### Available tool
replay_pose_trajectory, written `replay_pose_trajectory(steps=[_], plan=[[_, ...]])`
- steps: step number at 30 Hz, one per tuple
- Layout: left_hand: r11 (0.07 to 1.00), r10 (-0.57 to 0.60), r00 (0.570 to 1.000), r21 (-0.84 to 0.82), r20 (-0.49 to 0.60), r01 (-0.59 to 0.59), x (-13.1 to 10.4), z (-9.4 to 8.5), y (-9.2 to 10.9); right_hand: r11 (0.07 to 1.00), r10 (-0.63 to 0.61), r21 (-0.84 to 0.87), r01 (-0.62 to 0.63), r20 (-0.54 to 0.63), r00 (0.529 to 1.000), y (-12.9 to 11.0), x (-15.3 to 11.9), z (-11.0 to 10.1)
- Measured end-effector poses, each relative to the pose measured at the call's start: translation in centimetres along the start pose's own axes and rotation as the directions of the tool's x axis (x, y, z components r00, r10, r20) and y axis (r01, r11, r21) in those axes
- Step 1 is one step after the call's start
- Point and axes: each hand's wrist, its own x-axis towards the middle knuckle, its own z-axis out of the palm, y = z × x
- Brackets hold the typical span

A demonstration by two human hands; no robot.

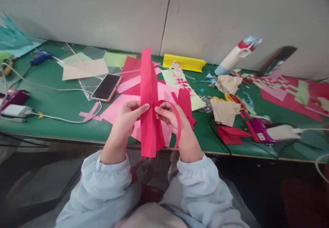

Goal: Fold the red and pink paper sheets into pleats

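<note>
A tall folded red paper (148,84) stands upright between my hands, above the front part of the green table. My left hand (128,116) pinches its left side, thumb on the front face. On the right, my right hand (173,116) is closed with thumb and fingertips at the paper's right side. A narrow red strip (178,123) loops from those fingertips over the back of that hand and hangs down. Below and behind lie pink paper sheets (113,111) and more red paper pieces (185,101).
On the green table (61,101) are a phone (106,87), a white cable, a blue glue gun (41,57), a yellow holder (184,63), a bottle (232,58), beige cloth pieces (226,111), and purple power sockets at both sides. A pale wall stands behind.
</note>
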Motion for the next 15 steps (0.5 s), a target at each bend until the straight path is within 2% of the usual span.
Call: replay_pose_trajectory(steps=[7, 10, 15], plan=[[1.0, 0.026, 0.999, -0.008, -0.027, -0.027, 0.0, 0.0, -0.04, 0.996, 0.061, -0.076, -0.056, 0.065, 0.996, 0.27, 0.26, -0.36], [1.0, -0.009, 1.0, 0.021, 0.01, 0.008, -0.03, 0.02, 0.09, 0.997, 0.04, -0.063, -0.034, 0.085, 0.996, 0.58, 0.49, -0.71], [0.999, -0.041, 0.999, 0.013, 0.026, 0.041, -0.01, 0.18, 0.17, 0.998, 0.001, -0.069, 0.001, 0.028, 1.0, 0.27, 0.44, -0.55]])
